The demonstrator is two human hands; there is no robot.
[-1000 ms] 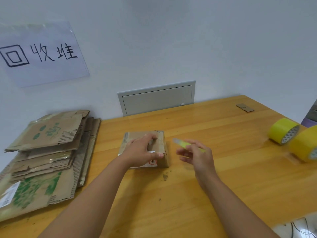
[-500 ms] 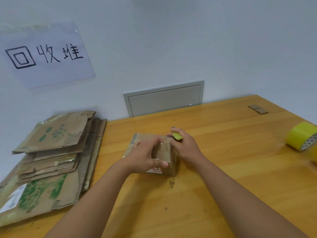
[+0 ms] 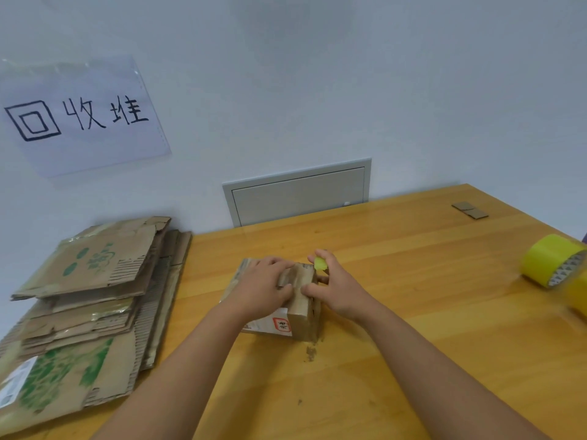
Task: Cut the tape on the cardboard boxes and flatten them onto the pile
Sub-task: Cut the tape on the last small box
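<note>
Pale wall backs a wooden tabletop [image 3: 413, 281] with bare room at its right; flattened brown cardboard pile [image 3: 89, 306] overhangs its left edge. Mid-table, small brown cardboard box [image 3: 298, 309], left hand [image 3: 263, 289] gripping its top. Right hand [image 3: 340, 289] clenches a mostly hidden yellow-green cutter [image 3: 320, 264]

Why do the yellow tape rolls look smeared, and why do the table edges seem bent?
In the head view, the tape rolls at the right edge are motion-blurred, while the box between the left hand and right hand stays fairly sharp. The wide lens bends the table edges. Light is soft and even, with faint shadows and mild sheen on the wood.
</note>
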